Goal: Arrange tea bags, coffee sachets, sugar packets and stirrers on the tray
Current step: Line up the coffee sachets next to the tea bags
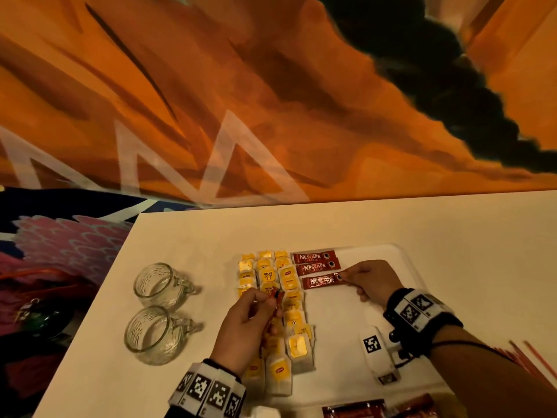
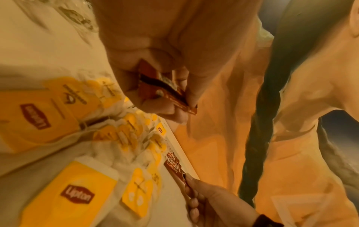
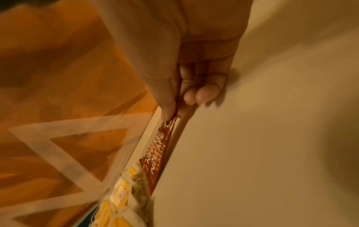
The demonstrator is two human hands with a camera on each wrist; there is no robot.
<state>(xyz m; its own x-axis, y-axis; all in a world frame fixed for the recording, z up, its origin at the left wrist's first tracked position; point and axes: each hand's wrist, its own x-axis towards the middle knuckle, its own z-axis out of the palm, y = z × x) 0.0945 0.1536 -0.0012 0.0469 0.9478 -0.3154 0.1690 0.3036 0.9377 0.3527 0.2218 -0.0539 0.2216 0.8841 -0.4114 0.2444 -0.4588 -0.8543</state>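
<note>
- Right hand [image 1: 371,279] pinches the end of the third coffee sachet [image 1: 321,281] lying on the tray [image 1: 404,267].
- Left hand [image 1: 247,324] grips spare sachets [image 1: 275,295] above the tea bags [image 1: 287,279].

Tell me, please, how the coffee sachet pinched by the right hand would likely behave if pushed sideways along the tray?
The coffee sachet is a thin, flat foil strip, so it is probably light and would slide, not roll. Pinched at one end by the right hand, it may pivot or bend. It could nudge the neighbouring sachet.

Yellow-tagged tea bags [image 1: 288,277] — red coffee sachets [image 1: 316,257] — white tray [image 1: 404,267].
</note>
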